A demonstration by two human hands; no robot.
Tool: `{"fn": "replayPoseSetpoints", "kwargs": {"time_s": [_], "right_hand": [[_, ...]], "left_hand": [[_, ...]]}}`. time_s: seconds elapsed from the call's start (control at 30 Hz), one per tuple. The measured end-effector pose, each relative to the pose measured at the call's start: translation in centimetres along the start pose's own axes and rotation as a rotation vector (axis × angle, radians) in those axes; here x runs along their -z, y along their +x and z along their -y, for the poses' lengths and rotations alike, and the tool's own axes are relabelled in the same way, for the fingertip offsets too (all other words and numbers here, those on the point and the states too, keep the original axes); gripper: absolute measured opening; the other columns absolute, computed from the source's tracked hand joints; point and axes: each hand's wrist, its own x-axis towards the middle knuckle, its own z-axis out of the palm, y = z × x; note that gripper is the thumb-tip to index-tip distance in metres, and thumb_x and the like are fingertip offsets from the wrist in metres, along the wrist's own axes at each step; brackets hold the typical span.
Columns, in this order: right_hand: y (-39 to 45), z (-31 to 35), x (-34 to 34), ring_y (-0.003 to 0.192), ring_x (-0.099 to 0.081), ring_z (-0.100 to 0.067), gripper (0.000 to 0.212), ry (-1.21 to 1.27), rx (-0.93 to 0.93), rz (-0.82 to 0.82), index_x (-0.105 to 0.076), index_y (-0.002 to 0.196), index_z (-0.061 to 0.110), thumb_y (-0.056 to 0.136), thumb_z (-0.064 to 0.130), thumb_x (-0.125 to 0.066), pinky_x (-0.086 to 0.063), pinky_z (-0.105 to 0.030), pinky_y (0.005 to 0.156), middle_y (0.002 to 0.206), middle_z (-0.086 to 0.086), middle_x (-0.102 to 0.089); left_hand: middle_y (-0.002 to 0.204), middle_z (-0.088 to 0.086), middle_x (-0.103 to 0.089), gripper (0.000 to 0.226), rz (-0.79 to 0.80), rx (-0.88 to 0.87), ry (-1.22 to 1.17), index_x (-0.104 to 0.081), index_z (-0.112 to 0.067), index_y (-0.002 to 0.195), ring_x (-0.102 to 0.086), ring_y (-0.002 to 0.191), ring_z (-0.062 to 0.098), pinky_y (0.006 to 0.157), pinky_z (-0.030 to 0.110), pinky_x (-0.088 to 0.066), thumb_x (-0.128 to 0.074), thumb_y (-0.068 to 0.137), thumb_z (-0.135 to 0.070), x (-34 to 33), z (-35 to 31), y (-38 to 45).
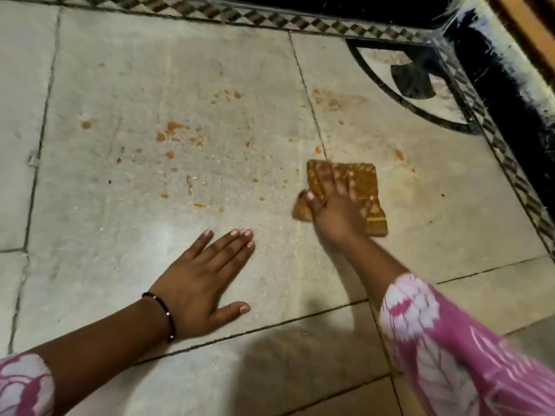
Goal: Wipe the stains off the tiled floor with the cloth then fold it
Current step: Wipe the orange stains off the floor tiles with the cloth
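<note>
A folded orange-brown patterned cloth (363, 187) lies flat on the pale tiled floor (120, 70), right of centre. My right hand (333, 205) presses down on it with the fingers spread over its top; the thumb lies at the cloth's left edge. Orange stains (172, 127) are scattered over the tile to the left and beyond the cloth, with fainter smears (327, 100) on the tile further back. My left hand (204, 283) rests flat on the floor, fingers straight, holding nothing, well left of the cloth.
A checkered border strip (270, 18) runs along the back and down the right side. A black curved inlay motif (414, 82) fills the back right corner. Behind it rises a dark glossy base (492, 76). Grout lines cross the floor.
</note>
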Motion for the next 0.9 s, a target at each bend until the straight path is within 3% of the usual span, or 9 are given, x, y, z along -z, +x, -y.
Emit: {"fn": "replayPoseSetpoints", "kwargs": {"time_s": [0.07, 0.2, 0.37, 0.47, 0.53, 0.6, 0.67, 0.77, 0.9], "right_hand": [[-6.1, 0.2, -2.1, 0.145, 0.009, -0.019, 0.058, -0.086, 0.079, -0.031, -0.003, 0.146, 0.047, 0.092, 0.059, -0.018, 0.003, -0.063, 0.110, 0.157, 0.013, 0.008], [-16.2, 0.1, -4.6, 0.141, -0.022, -0.025, 0.056, -0.190, 0.180, 0.000, -0.021, 0.145, 0.042, 0.091, 0.056, -0.025, -0.017, -0.065, 0.103, 0.154, 0.006, -0.021], [-6.4, 0.8, -2.6, 0.144, 0.008, -0.014, 0.055, -0.147, 0.173, -0.019, -0.007, 0.145, 0.048, 0.093, 0.057, -0.021, 0.006, -0.058, 0.110, 0.156, 0.018, 0.004], [-0.8, 3.1, -1.6, 0.144, 0.012, -0.013, 0.057, -0.076, 0.061, 0.007, -0.006, 0.146, 0.047, 0.095, 0.054, -0.030, 0.008, -0.059, 0.109, 0.158, 0.017, 0.004], [-2.2, 3.0, -1.3, 0.144, 0.013, -0.015, 0.057, -0.096, 0.105, 0.023, -0.004, 0.147, 0.045, 0.096, 0.054, -0.028, 0.009, -0.059, 0.109, 0.158, 0.015, 0.007], [-7.2, 1.2, -2.6, 0.145, 0.009, -0.017, 0.057, -0.143, 0.225, -0.022, -0.004, 0.147, 0.044, 0.095, 0.053, -0.026, 0.006, -0.058, 0.112, 0.157, 0.013, 0.004], [-14.0, -1.2, -3.7, 0.144, -0.008, -0.020, 0.058, -0.221, 0.283, -0.054, -0.015, 0.147, 0.042, 0.091, 0.053, -0.030, -0.009, -0.060, 0.111, 0.156, 0.010, -0.015], [-18.2, -3.2, -4.4, 0.140, -0.022, -0.020, 0.061, -0.221, 0.254, 0.059, -0.026, 0.145, 0.040, 0.086, 0.055, -0.033, -0.013, -0.058, 0.108, 0.152, 0.007, -0.031], [-10.3, -1.2, -2.4, 0.145, 0.007, -0.016, 0.058, -0.195, 0.291, 0.029, 0.002, 0.145, 0.046, 0.093, 0.053, -0.022, 0.006, -0.053, 0.113, 0.155, 0.015, 0.005]], "left_hand": [[0.157, 0.007, -0.017, 0.085, -0.005, 0.006, -0.016, -0.021, -0.011, 0.150, -0.013, 0.145, 0.021, 0.114, 0.048, -0.014, -0.034, 0.087, -0.068, 0.3, 0.0, -0.1], [0.157, 0.007, -0.019, 0.085, 0.001, -0.001, -0.022, -0.021, -0.011, 0.149, -0.014, 0.145, 0.021, 0.114, 0.048, -0.014, -0.033, 0.087, -0.067, 0.4, -0.1, -0.1], [0.157, 0.008, -0.019, 0.083, -0.037, -0.011, 0.015, -0.023, -0.010, 0.149, -0.015, 0.145, 0.022, 0.114, 0.047, -0.013, -0.031, 0.089, -0.067, -0.2, 0.2, -0.2], [0.157, 0.009, -0.019, 0.083, -0.036, -0.010, 0.039, -0.023, -0.010, 0.149, -0.014, 0.145, 0.022, 0.114, 0.047, -0.013, -0.029, 0.089, -0.067, 0.0, 0.3, 0.0], [0.157, 0.009, -0.018, 0.083, -0.019, -0.006, 0.050, -0.021, -0.010, 0.149, -0.012, 0.145, 0.022, 0.114, 0.047, -0.012, -0.029, 0.089, -0.067, 0.0, 0.1, -0.1], [0.157, 0.009, -0.018, 0.083, -0.015, 0.012, 0.039, -0.020, -0.011, 0.150, -0.012, 0.145, 0.021, 0.114, 0.047, -0.012, -0.029, 0.089, -0.067, 0.0, 0.0, -0.1], [0.157, 0.008, -0.016, 0.084, -0.016, 0.004, 0.048, -0.019, -0.011, 0.150, -0.011, 0.145, 0.021, 0.114, 0.047, -0.012, -0.029, 0.089, -0.067, 0.1, 0.0, 0.0], [0.158, 0.007, -0.015, 0.084, -0.024, 0.013, 0.037, -0.018, -0.011, 0.150, -0.011, 0.145, 0.021, 0.114, 0.047, -0.012, -0.028, 0.089, -0.068, 0.0, 0.0, 0.0], [0.158, 0.007, -0.015, 0.084, -0.023, 0.009, 0.039, -0.018, -0.012, 0.150, -0.012, 0.145, 0.021, 0.115, 0.046, -0.010, -0.028, 0.089, -0.068, -0.1, 0.1, 0.1]]}}
